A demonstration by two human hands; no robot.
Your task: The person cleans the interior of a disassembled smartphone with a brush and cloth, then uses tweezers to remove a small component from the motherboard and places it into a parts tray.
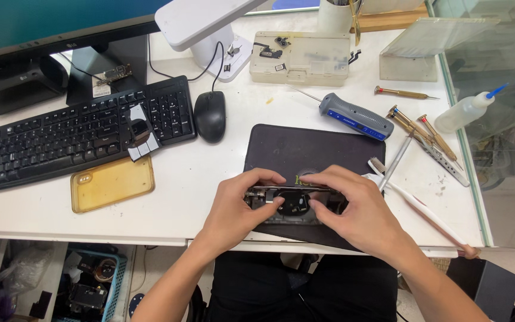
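Observation:
An opened phone body with dark inner parts lies on a black work mat near the table's front edge. My left hand grips its left end, fingers curled over the top edge. On the other side my right hand holds the phone's right end, thumb and forefinger pressing on the upper rim. Most of the phone is hidden under both hands.
A black keyboard, a mouse and a yellowed phone case lie left. A grey-blue screwdriver, several thin screwdrivers, a toothbrush, a squeeze bottle and a beige parts box surround the mat.

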